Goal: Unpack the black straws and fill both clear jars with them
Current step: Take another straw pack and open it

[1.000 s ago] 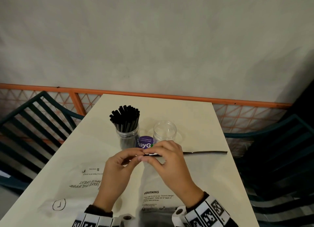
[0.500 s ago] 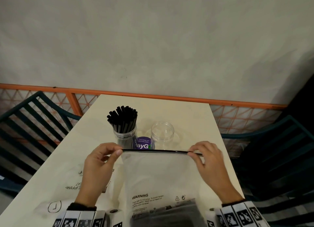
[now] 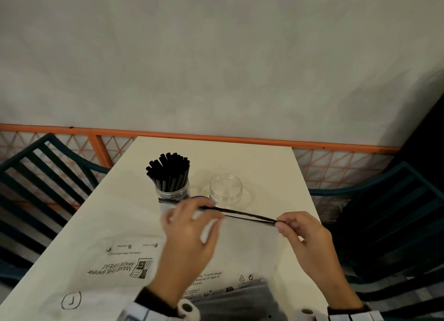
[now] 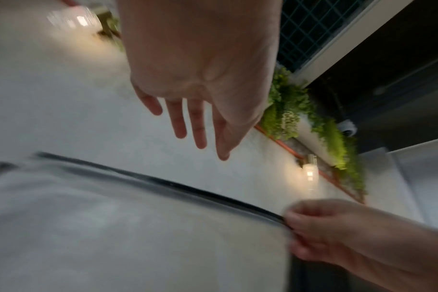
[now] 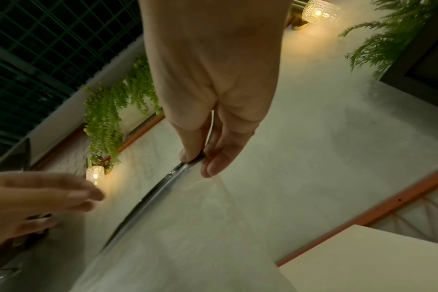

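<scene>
A clear jar (image 3: 173, 193) packed with upright black straws (image 3: 170, 170) stands at mid-table. An empty clear jar (image 3: 225, 188) stands to its right. In front of them I hold up a clear zip bag (image 3: 252, 248); its black zipper strip (image 3: 245, 215) shows two parted lines. Dark straws (image 3: 230, 301) lie in the bag's bottom near me. My right hand (image 3: 282, 224) pinches the zipper's right corner, seen close in the right wrist view (image 5: 198, 160). My left hand (image 3: 206, 212) is blurred, with fingers spread at the zipper's left part and nothing in it (image 4: 195, 128).
A flat white printed bag (image 3: 108, 268) lies on the cream table (image 3: 240, 157) to the left. Dark slatted chairs stand on the left (image 3: 36, 176) and right (image 3: 384, 212). An orange rail (image 3: 216, 138) runs behind the table's far edge.
My left hand has let go of the zipper's left corner and moved right over the bag's mouth. The zipper's two strips have parted. My right hand keeps its pinch.
</scene>
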The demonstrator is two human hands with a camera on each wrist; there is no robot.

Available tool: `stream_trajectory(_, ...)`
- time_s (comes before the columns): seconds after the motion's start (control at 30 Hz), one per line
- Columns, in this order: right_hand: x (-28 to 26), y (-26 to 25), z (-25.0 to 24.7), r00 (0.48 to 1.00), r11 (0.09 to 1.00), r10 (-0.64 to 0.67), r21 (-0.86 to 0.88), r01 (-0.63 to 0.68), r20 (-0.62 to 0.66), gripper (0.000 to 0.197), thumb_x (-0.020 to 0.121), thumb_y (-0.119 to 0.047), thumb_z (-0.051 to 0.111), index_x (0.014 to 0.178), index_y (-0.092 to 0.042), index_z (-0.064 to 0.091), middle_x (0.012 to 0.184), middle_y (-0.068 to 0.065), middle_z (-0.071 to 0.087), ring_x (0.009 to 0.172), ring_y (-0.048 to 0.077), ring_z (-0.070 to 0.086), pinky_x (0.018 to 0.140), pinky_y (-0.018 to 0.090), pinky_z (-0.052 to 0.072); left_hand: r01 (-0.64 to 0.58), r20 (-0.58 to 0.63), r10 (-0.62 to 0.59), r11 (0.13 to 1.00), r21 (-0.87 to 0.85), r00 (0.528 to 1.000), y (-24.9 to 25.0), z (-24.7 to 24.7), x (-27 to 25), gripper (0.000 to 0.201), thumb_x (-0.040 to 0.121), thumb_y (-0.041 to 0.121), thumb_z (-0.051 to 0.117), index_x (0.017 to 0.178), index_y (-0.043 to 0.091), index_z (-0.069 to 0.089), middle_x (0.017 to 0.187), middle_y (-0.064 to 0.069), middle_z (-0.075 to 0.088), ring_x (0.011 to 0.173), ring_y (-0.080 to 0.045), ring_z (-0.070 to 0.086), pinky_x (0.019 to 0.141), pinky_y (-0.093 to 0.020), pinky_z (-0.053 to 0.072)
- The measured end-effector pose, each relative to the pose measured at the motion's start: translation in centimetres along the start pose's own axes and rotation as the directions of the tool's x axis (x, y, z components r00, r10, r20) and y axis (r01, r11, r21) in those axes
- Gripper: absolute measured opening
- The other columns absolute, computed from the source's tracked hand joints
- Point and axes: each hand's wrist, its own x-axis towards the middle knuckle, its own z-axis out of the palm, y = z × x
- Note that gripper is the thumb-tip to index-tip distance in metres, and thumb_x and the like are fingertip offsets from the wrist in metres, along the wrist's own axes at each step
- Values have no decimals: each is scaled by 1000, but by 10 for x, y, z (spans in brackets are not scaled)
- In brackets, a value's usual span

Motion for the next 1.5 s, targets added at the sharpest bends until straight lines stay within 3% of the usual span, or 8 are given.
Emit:
stream_trajectory(0.23, -8, -15, 5, 999, 998, -45, 49, 45, 2, 30, 78, -10, 70, 75, -39, 61, 93, -14, 62, 79, 9, 63, 69, 18, 51, -129, 168, 110, 986, 107, 980, 11, 34, 7, 25, 86, 42, 44, 77, 33, 66, 86, 17, 59, 84, -5, 55, 80, -26, 20)
stream_trajectory(0.47, -4, -4, -19, 989, 997, 68, 44, -62, -132, 22, 78, -8, 70, 77, -30, 65, 93, -11, 63, 84, 4, 61, 67, 2, 45, 382, 43, -422, 855, 350, 906, -27, 2, 16, 13, 74, 32, 67, 73, 22, 75, 125, -13, 51, 111, -32, 37, 92, -54, 31)
stream_trajectory(0.7, 2, -7, 11, 959, 966, 251, 100, -239, -129, 15, 71, -16, 78, 82, -21, 70, 91, -5, 58, 74, 5, 64, 65, -3, 44, 491, 314, -430, 859, -148, 847, -25, -6, 10, 32, 82, 7, 59, 111, 19, 65, 97, -2, 61, 73, -10, 53, 66, -10, 40)
stream_trajectory(0.87, 3, 7, 27, 917, 920, 391, -7, -393, -74, 20, 74, -10, 76, 92, -13, 69, 85, 5, 62, 67, 4, 58, 64, 0, 43, 678, 484, -529, 267, -685, 697, -23, 3, 9, 30, 81, -11, 51, 92, 10, 69, 75, -1, 71, 70, -13, 62, 63, -17, 53)
stream_trajectory(1.03, 3, 10, 17, 747, 610, 638, 468, -640, 189, 4, 86, -5, 61, 85, -2, 63, 74, 14, 68, 65, 20, 65, 60, 25, 58, 585, 700, -385, -385, -714, 601, -47, -7, 8, 39, 47, 1, 71, 84, 8, 60, 66, -5, 66, 55, -16, 63, 51, -26, 56)
stream_trajectory(1.27, 8, -1, 4, 598, 15, 507, 688, -726, 620, 18, 75, -1, 60, 92, -6, 63, 77, 12, 72, 62, 21, 69, 54, 30, 59, 669, 388, -597, 368, -646, 703, -55, 7, -2, 20, 77, -8, 55, 76, 12, 49, 70, -5, 46, 60, -16, 42, 60, -29, 41)
stream_trajectory(1.37, 9, 0, 2, 636, -29, 434, 716, -698, 638, 37, 48, -6, 83, 82, -6, 69, 86, 15, 72, 72, 27, 71, 63, 40, 61, 653, 269, -608, 592, -473, 747, -62, 7, -5, 13, 79, 3, 64, 75, 13, 57, 88, -6, 60, 71, -23, 58, 76, -39, 49)
stream_trajectory(1.5, 6, 3, 5, 675, 177, 491, 696, -696, 550, 27, 89, -18, 52, 111, -3, 58, 108, 18, 65, 94, 26, 65, 72, 38, 59, 677, 255, -640, 592, -438, 725, -69, 3, -7, 4, 76, 10, 71, 73, 10, 68, 77, -9, 70, 73, -25, 63, 74, -38, 55)
